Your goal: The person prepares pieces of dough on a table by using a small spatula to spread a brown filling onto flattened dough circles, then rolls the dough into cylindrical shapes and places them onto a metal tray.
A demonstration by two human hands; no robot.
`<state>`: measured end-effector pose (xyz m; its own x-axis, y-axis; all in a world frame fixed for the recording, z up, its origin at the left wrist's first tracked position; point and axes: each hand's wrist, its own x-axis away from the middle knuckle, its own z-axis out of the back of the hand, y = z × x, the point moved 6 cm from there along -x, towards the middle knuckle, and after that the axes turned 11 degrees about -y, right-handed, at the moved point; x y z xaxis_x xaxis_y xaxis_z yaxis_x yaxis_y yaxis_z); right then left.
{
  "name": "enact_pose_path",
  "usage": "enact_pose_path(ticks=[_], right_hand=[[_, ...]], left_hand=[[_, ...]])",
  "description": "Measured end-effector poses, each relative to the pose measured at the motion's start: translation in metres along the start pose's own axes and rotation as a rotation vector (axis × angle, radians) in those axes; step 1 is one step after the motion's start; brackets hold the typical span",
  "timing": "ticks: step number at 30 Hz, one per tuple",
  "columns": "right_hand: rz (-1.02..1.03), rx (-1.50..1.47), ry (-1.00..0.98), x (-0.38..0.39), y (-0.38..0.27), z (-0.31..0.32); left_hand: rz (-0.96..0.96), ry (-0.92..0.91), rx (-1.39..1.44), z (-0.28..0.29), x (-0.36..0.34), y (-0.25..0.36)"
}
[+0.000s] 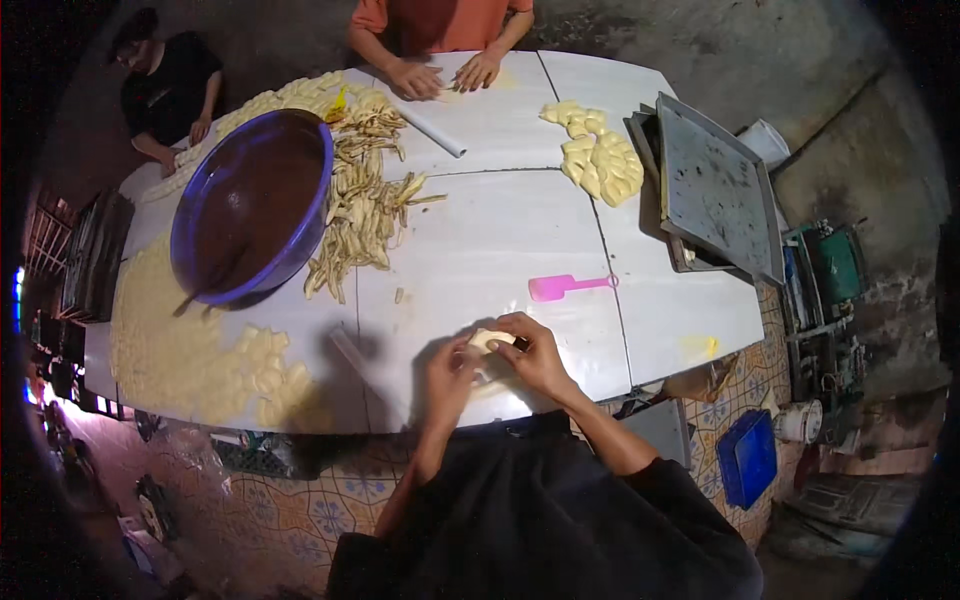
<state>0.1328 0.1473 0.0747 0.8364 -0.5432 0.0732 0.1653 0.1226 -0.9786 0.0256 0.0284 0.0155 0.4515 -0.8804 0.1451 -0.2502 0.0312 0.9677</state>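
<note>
Over the near edge of the white table (480, 240), a pale piece of dough (490, 341) is pinched between my two hands. My left hand (452, 375) has its fingers bent against the dough's left side, slightly blurred. From the other side my right hand (535, 357) grips it with thumb and fingers. Beneath the hands, part of the tabletop is hidden. A pink plastic scraper (552, 288) lies just beyond my right hand. To the left of my left hand, a thin rod (350, 356) rests in shadow.
A large purple basin (322, 190) of brown filling stands left, beside a heap of yellowish strips (350, 215). Many dough pieces (265, 365) cover the left side; more dough (605, 165) lies far right, near stacked metal trays (715, 185). Two people work across the table near a white tube (432, 130).
</note>
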Motion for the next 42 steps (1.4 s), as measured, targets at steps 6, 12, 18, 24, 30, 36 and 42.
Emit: enact_pose_path(ticks=[6, 12, 18, 24, 30, 36, 42], right_hand=[[0.295, 0.778, 0.003, -0.018, 0.035, -0.01], [0.406, 1.022, -0.334, -0.001, 0.043, -0.021], [0.407, 1.186, -0.39, -0.008, 0.043, -0.012], [0.338, 1.233, -0.314, 0.004, 0.06, 0.0], [0.397, 0.872, -0.292, 0.01, 0.024, 0.006], [0.44, 0.784, -0.098, -0.021, 0.015, 0.035], [0.3, 0.807, -0.187, 0.032, 0.081, 0.032]], left_hand=[[-0.081, 0.237, -1.105, 0.012, -0.023, 0.005], [-0.28, -0.172, -1.142, -0.015, -0.012, 0.022], [-0.187, -0.301, -1.439, -0.03, -0.013, 0.021], [0.017, 0.725, -1.387, 0.058, 0.065, 0.016], [0.127, 0.626, -1.075, 0.101, 0.102, -0.049], [-0.433, 0.066, -1.325, 0.01, -0.02, 0.04], [-0.251, -0.037, -1.393, -0.005, 0.019, 0.008]])
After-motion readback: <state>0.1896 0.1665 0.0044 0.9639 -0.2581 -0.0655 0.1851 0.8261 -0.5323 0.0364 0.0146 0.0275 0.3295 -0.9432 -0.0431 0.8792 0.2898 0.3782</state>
